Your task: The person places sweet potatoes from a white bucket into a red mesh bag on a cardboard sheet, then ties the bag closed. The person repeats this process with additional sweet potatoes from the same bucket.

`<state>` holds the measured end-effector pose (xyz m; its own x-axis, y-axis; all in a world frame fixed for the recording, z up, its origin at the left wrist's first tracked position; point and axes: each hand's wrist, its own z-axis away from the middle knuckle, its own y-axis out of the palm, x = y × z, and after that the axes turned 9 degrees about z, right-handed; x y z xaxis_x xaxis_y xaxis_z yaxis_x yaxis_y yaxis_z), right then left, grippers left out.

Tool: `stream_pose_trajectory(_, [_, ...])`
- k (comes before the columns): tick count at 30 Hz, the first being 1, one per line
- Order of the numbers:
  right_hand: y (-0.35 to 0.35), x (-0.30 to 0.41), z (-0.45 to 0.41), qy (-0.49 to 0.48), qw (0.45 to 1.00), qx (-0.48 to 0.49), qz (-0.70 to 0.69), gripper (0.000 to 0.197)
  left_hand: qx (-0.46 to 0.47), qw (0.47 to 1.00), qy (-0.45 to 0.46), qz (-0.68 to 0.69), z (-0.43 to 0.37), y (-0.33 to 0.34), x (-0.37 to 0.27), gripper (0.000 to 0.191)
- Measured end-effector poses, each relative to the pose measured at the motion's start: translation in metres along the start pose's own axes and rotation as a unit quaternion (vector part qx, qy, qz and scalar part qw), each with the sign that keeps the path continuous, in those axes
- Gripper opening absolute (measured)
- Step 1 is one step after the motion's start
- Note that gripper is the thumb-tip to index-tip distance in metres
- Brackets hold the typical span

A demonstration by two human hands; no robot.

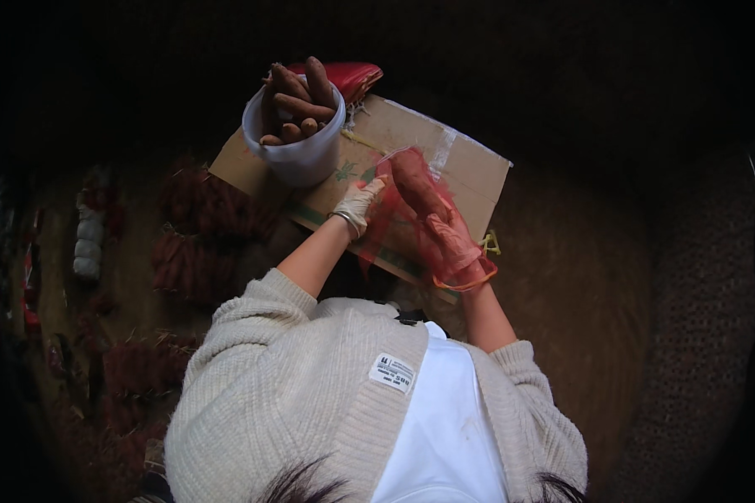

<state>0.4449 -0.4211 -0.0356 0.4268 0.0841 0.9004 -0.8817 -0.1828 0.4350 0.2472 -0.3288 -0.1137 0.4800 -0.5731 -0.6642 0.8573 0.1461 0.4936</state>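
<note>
A thin glove covers my left hand [360,204], which pinches the edge of a red mesh bag [380,229] over the cardboard. My right hand [454,242], gloved too, is inside that bag, and the netting with its orange rim reaches down to the wrist. Through the mesh it grips a long sweet potato [415,182] by its lower end, the other end pointing away from me. Beyond my left hand stands a white plastic bucket [308,163], heaped with several sweet potatoes [303,107] that rise above its rim.
The bucket rests on a taped cardboard box [472,170]. Behind it lies a stack of folded red bags [355,75]. Dim reddish bundles [192,264] lie on the floor at left, near a white segmented bundle [88,245]. A yellow tie [491,242] shows beside my right wrist.
</note>
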Motion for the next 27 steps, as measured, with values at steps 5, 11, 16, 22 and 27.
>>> stream_pose_trajectory(5, [-0.054,-0.060,-0.021,0.067,0.994,-0.053,0.065,0.058,0.169,0.952,-0.234,-0.105,0.052,0.024,0.047,0.064])
stream_pose_trajectory(11, [-0.050,-0.088,-0.038,0.085,0.989,-0.117,-0.032,0.065,0.144,0.976,-0.117,-0.115,0.060,0.030,0.106,0.038])
stream_pose_trajectory(16, [-0.075,-0.127,-0.064,0.014,0.993,-0.101,0.063,0.069,0.221,0.962,-0.121,-0.109,0.070,0.016,0.102,0.018])
stream_pose_trajectory(22, [-0.065,-0.130,-0.059,-0.005,0.977,-0.158,0.140,0.073,0.226,0.958,-0.131,-0.117,0.081,0.006,0.090,0.018])
stream_pose_trajectory(27, [-0.030,-0.072,-0.045,0.022,0.887,-0.172,0.427,0.068,0.190,0.966,-0.121,-0.126,0.089,0.010,0.085,0.012])
